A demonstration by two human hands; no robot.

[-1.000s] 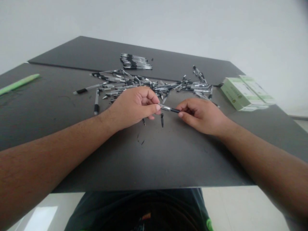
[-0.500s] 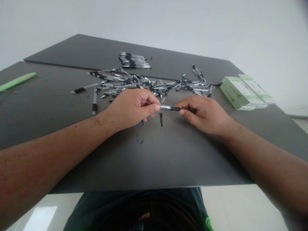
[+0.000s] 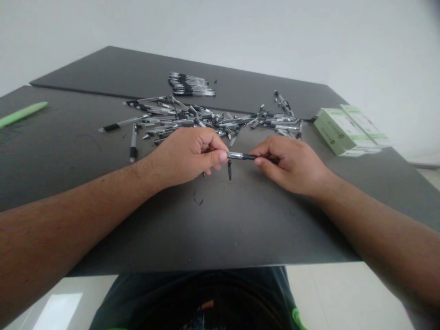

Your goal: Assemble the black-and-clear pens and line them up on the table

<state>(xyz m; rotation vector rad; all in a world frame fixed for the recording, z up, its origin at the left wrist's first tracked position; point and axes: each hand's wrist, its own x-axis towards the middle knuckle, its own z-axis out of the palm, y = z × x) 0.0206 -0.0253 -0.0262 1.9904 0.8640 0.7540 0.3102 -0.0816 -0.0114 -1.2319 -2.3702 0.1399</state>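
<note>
A pen [image 3: 237, 156] with a clear barrel and a black end lies level between my two hands, above the table. My left hand [image 3: 192, 153] pinches its left end between thumb and fingers. At the black end on the right, my right hand [image 3: 287, 162] grips it with thumb and forefinger. Just below the pen, a small black pen cap [image 3: 229, 170] rests on the table. Something thin and dark pokes out under the left fingers; its kind is hard to tell. Behind the hands spreads a loose heap of pens and pen parts [image 3: 206, 120].
Farther back lies a neat row of pens [image 3: 190, 85]. Green-and-white boxes [image 3: 343, 133] are stacked at the right. A light green stick-like object [image 3: 24, 113] is at the far left. One pen [image 3: 133, 144] lies apart beside my left forearm. Dark marks show on the grey table [image 3: 220, 233].
Both hands keep the same hold on the pen, with hardly any movement. The whole view has shifted very slightly.
</note>
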